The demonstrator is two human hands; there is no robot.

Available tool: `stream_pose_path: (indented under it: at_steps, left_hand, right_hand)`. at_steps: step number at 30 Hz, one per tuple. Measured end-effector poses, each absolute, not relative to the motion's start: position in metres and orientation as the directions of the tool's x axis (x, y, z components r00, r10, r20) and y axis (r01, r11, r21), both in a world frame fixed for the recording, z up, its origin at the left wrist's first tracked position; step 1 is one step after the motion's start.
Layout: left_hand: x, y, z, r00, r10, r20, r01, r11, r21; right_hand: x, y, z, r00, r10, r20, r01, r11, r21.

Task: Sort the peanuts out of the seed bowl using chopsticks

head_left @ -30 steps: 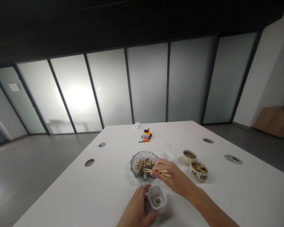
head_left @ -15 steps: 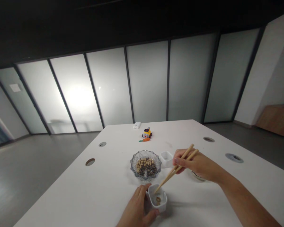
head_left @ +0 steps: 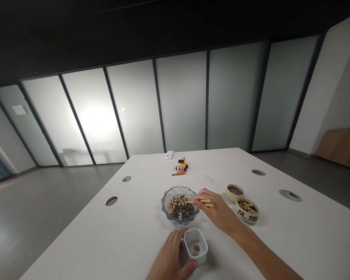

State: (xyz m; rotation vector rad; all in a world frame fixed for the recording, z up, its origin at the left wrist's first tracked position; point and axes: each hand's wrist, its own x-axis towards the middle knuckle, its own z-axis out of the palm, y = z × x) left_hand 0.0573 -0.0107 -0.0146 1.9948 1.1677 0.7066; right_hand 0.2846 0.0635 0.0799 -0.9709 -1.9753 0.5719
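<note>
My left hand (head_left: 172, 254) is closed around the near-left side of a small white square cup (head_left: 202, 254), thumb and fingers at its walls. A few brown nuts or beans (head_left: 196, 249) lie at the bottom of it. My right hand (head_left: 211, 206) grips a pair of wooden chopsticks (head_left: 207, 202); their tips reach over a scalloped clear glass bowl (head_left: 167, 212). Inside that bowl are pale tan nuts (head_left: 177, 201) and darker striped seeds or beans (head_left: 185, 212). Whether the tips pinch anything is too small to tell. A second white cup (head_left: 205, 189) is mostly hidden behind my right hand.
Right of my right hand stand two cream round bowls, one with dark contents (head_left: 234, 190), the nearer with peanuts (head_left: 247, 206). Farther back on the white table (head_left: 128, 241) are a toy carrot (head_left: 179, 173), a yellow toy vehicle (head_left: 182, 164) and a white box-shaped device (head_left: 169, 155). Round holes pierce the tabletop.
My right hand has moved the chopsticks from inside the held white cup up and left to the glass bowl. The two cream bowls are now uncovered. My left hand stays on the cup.
</note>
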Motion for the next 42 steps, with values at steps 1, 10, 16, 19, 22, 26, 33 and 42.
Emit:
stream_pose_path:
  at_steps: [1, 10, 16, 19, 22, 26, 33, 42]
  left_hand:
    - [0.057, -0.011, -0.015, 0.450, 0.886, 0.110, 0.501, -0.353, 0.791]
    - [0.059, -0.010, -0.015, 0.453, 0.884, 0.118, 0.492, -0.358, 0.794]
    - [0.059, -0.011, -0.015, 0.453, 0.885, 0.111, 0.509, -0.359, 0.782]
    - [0.058, -0.010, -0.017, 0.452, 0.885, 0.111, 0.513, -0.360, 0.779]
    - [0.058, -0.010, -0.018, 0.448, 0.888, 0.106, 0.515, -0.353, 0.782]
    - [0.058, -0.010, -0.017, 0.446, 0.888, 0.112, 0.507, -0.353, 0.787]
    - [0.058, -0.011, -0.015, 0.440, 0.893, 0.089, 0.515, -0.333, 0.790]
    - [0.058, -0.010, -0.015, 0.436, 0.896, 0.087, 0.508, -0.325, 0.797]
  right_hand:
    - [0.285, 0.063, 0.080, -0.346, 0.803, 0.484, 0.418, 0.594, -0.687]
    - [0.285, 0.061, 0.080, -0.356, 0.808, 0.469, 0.417, 0.587, -0.694]
    - [0.284, 0.063, 0.077, -0.370, 0.801, 0.471, 0.419, 0.596, -0.685]
    - [0.284, 0.062, 0.078, -0.355, 0.809, 0.468, 0.413, 0.585, -0.698]
    - [0.284, 0.062, 0.078, -0.348, 0.807, 0.477, 0.397, 0.588, -0.705]
    - [0.285, 0.061, 0.077, -0.347, 0.801, 0.488, 0.394, 0.596, -0.699]
    - [0.288, 0.057, 0.089, -0.357, 0.770, 0.529, 0.393, 0.638, -0.662]
    - [0.296, 0.060, 0.093, -0.302, 0.796, 0.525, 0.422, 0.606, -0.675]
